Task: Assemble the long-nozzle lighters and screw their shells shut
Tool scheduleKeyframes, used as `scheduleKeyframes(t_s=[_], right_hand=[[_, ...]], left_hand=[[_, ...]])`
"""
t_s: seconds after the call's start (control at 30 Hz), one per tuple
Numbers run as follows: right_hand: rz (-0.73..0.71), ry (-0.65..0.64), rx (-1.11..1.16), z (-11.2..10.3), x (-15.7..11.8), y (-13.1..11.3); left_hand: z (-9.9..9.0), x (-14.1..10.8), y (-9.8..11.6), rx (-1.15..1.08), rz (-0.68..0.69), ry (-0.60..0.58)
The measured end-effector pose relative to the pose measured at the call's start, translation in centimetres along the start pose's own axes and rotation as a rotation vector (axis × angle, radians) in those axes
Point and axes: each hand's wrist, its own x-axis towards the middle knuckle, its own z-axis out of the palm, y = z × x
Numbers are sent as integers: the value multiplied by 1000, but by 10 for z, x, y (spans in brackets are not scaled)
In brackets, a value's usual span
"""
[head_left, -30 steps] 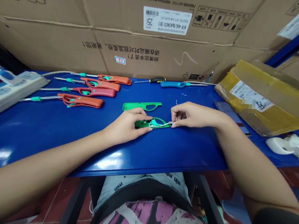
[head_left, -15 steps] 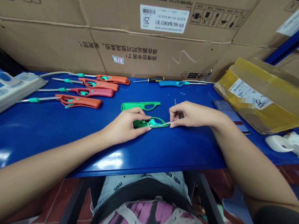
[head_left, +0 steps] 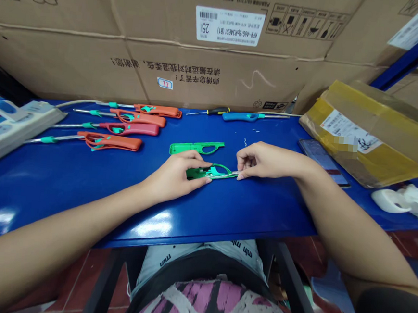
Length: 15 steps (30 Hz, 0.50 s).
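Observation:
On the blue table (head_left: 118, 207) lies a green lighter half-shell (head_left: 226, 169) with teal parts and a thin wire inside. My left hand (head_left: 180, 176) grips its left end between thumb and fingers. The thumb and index finger of my right hand (head_left: 257, 162) pinch the metal piece at its right end. Just behind, a second green half-shell (head_left: 197, 148) lies flat. Orange and red lighters with metal tubes, among them an orange lighter (head_left: 112, 142), rest at the left. Small white bits lie behind my right hand.
A blue lighter (head_left: 239, 116) and a screwdriver (head_left: 218, 111) lie along the back, before a large cardboard box (head_left: 202, 54). A power strip (head_left: 12, 122) is at the left. At the right are a phone (head_left: 324, 161), a taped box (head_left: 370, 135) and a white roll (head_left: 390, 200).

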Motion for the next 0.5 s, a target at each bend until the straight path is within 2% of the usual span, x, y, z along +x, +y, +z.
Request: scheduleKeyframes(t_s=[0.5], right_hand=[[45,6,-60,1,-1,-5]], left_hand=[[1,0,0,-7,3,1]])
